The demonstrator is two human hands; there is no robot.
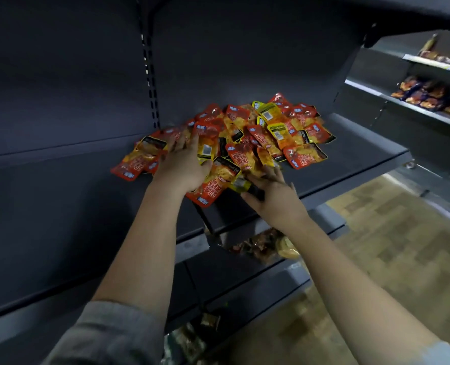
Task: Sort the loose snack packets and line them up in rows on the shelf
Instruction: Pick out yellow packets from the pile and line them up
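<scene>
Red/yellow packets (247, 135) piled on shelf (363, 154); print too blurred to read. Left hand (183, 167) lies flat on pile w/ fingers straight. Right hand (272, 192) at pile's front edge, grip unclear.

No legible text on packets (245, 138)

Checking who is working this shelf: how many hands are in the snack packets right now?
2. The left hand lies on the left part of the packet pile; the right hand is at its near edge, by the shelf front. No others show.
</scene>
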